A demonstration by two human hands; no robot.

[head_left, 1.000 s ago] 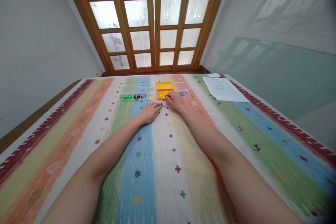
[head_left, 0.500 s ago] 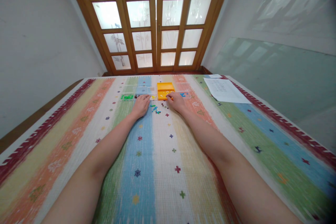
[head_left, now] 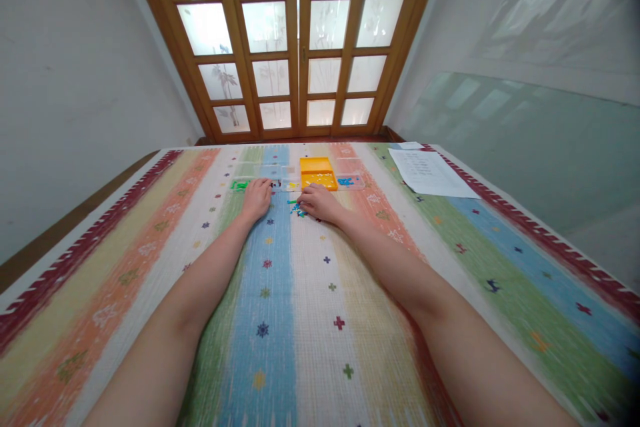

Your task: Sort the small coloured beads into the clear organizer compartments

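My left hand (head_left: 257, 199) is at the near edge of the clear plastic boxes, between the small green pieces (head_left: 240, 185) and the small dark pieces (head_left: 275, 184). Its fingers are bent together, and whatever lies between them is hidden. Over a loose pile of mostly blue small pieces (head_left: 297, 210) on the cloth, my right hand (head_left: 320, 201) reaches leftward with its fingertips drawn together. Too little shows to tell what they pinch. Just beyond it stands an open yellow box (head_left: 316, 165) with small white pieces in its tray.
Small yellow pieces (head_left: 293, 185) lie in a clear box left of the yellow box; small blue pieces (head_left: 347, 181) lie in one at its right. Printed paper sheets (head_left: 433, 173) rest at the back right of the striped tablecloth (head_left: 310, 347). Glazed wooden doors (head_left: 300, 47) stand beyond.
My left hand has shifted left, from near the yellow pieces toward the green ones. My right hand has come left and nearer, from the yellow box to the loose pile.
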